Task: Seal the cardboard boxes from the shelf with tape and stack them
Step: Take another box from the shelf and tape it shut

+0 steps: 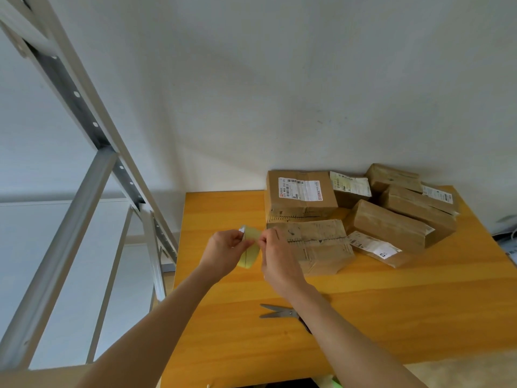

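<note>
My left hand [225, 249] grips a yellowish roll of tape [249, 249] above the wooden table [391, 317]. My right hand [275, 256] pinches the tape's loose end at the top of the roll. Just right of my hands lies a worn cardboard box [319, 245] with its seam facing up. Behind it stands a labelled cardboard box [300, 196]. Several more cardboard boxes [391, 225] lie tumbled at the table's far right.
Grey scissors [278, 313] lie on the table below my right forearm. A grey metal shelf frame [92, 191] stands at the left, close to the table's left edge. A white wall runs behind the table.
</note>
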`<state>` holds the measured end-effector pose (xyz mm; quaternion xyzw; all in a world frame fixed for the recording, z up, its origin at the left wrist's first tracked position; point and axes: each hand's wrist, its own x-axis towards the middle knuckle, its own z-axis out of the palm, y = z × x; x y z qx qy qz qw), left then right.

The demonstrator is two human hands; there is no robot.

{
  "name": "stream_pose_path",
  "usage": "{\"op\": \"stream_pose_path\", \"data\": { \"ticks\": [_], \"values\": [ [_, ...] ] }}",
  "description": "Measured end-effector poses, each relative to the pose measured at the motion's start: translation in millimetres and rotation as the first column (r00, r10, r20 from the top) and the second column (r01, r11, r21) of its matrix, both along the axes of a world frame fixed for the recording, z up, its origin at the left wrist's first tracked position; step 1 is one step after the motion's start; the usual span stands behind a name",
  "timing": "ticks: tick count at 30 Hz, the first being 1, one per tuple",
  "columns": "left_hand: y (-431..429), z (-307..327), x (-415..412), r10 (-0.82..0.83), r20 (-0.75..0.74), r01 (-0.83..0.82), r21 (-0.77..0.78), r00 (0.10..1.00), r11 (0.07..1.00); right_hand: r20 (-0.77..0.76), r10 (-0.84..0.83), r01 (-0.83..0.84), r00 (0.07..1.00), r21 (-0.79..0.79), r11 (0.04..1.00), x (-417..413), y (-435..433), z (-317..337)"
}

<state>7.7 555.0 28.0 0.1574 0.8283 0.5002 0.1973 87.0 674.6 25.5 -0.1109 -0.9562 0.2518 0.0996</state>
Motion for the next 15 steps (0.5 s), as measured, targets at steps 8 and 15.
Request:
{"op": "stream_pose_path", "data": {
  "ticks": [8, 15],
  "values": [
    [-11.6, 1.5, 7.6, -0.037, 0.179, 0.018, 0.105, 0.983, 0.994, 0.026, -0.099, 0.1, 0.995, -0.472, 0.876, -8.8, 9.9, 21.6],
    [-10.6, 2.4, 6.5, -0.281, 0.204, 0.281, 0.026, 0.938, 0.959, 0.068, -0.252, 0.237, 0.965, -0.634, 0.736, -9.0, 25.7, 23.6]
  ]
}}
